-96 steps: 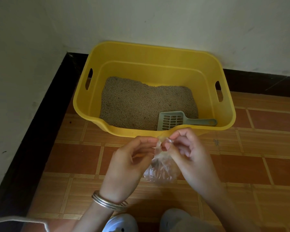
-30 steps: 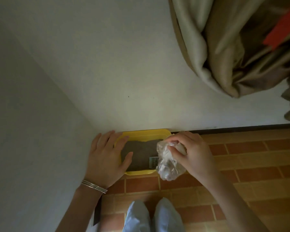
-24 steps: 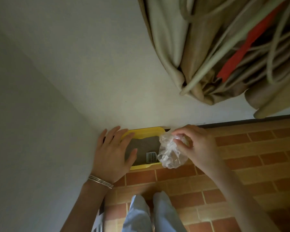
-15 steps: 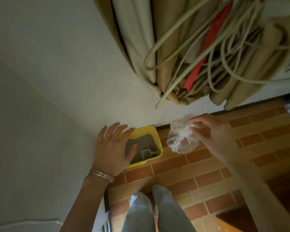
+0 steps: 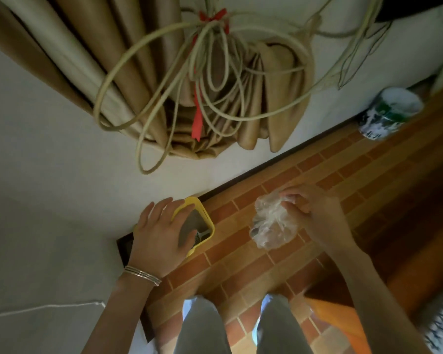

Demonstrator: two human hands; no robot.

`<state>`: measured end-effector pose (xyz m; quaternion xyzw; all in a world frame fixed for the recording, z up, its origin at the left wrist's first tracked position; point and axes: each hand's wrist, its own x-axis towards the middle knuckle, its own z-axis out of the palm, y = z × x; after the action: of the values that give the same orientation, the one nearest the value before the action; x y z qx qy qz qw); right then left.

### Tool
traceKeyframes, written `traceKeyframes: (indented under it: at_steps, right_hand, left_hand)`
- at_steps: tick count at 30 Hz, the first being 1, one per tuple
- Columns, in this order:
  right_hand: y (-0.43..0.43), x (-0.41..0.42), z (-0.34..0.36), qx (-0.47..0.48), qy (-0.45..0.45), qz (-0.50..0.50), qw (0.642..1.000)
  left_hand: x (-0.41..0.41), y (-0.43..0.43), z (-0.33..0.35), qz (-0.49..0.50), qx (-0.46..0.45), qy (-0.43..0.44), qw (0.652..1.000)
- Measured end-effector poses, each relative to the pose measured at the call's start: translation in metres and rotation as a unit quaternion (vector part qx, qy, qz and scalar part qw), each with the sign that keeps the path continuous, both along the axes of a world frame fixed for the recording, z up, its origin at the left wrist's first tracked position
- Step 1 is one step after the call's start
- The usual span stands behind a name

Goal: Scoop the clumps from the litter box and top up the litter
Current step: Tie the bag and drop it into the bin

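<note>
The view has risen and swung right: where the person crouched close over the litter box (image 5: 206, 215) a few seconds ago with both hands working at the mouth of the plastic bag (image 5: 273, 226), they now stand over it, and the bag has left the box's side. The right hand (image 5: 315, 218) alone carries it, its fingers (image 5: 289, 198) pinching the gathered top so the crumpled clear film hangs below, out over the brick-patterned floor (image 5: 241, 264) well to the right of the box. The left hand (image 5: 159, 233) has let go; its fingers (image 5: 164, 208) are spread and relaxed, holding nothing, and it hangs in front of the box, hiding most of it. That suggests the bag is on its way elsewhere, perhaps for disposal, so the topping-up is probably still to come; whether it holds clumps I cannot tell. The box sits on the floor in the corner against the wall, a yellow tub with a flat bed of grey-brown litter (image 5: 193, 221), and the scoop (image 5: 199, 237) lies in its near right corner. A green-and-white tub (image 5: 389, 113) stands by the wall further right, under the tied curtain (image 5: 274, 98).
</note>
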<state>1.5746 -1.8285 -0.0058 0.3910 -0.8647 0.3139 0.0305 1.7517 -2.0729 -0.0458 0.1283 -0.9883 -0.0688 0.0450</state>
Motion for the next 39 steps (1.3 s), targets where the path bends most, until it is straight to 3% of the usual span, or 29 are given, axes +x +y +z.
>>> traceKeyframes:
  at_steps: [8, 19, 29, 34, 39]
  right_hand:
    - [0.108, -0.034, 0.01, -0.011, -0.041, -0.069, 0.997]
    - [0.238, -0.106, 0.035, -0.043, -0.018, -0.144, 0.988]
    - [0.291, -0.17, 0.028, -0.044, -0.02, -0.235, 0.971]
    - [0.301, -0.228, 0.028, -0.027, -0.022, -0.283, 0.958]
    - [0.309, -0.294, 0.041, -0.033, -0.007, -0.318, 0.947]
  left_hand:
    - [-0.095, 0.117, 0.022, -0.084, 0.007, 0.022, 0.996]
    - [-0.219, 0.249, 0.049, -0.187, 0.014, 0.071, 0.98]
    - [-0.32, 0.29, 0.041, -0.269, 0.023, 0.069, 0.96]
    - [-0.395, 0.296, 0.041, -0.303, 0.029, 0.106, 0.947]
    - [-0.478, 0.304, 0.055, -0.327, 0.021, 0.086, 0.941]
